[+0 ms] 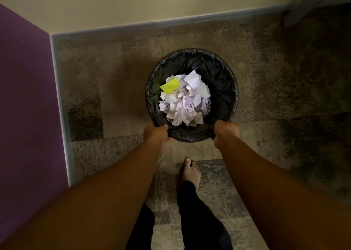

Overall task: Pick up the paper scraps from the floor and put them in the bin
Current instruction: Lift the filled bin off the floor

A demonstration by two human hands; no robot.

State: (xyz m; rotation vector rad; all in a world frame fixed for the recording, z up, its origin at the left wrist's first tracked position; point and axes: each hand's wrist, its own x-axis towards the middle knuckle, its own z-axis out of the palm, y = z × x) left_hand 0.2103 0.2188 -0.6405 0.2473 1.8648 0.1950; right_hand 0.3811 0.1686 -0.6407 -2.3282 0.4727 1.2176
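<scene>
Bin (224,75) sits on the carpet ahead of my feet, near the far wall, with the paper scraps (185,99) heaped inside. My left hand (156,134) and right hand (225,133) are both closed on its near rim. Risk: tilting it spills the loose heap, or the black liner (214,69) slips off the rim under my grip. Mottled brown carpet (114,79), no scraps visible on it. Cream wall (114,5) far, purple panel (24,98) left.
</scene>
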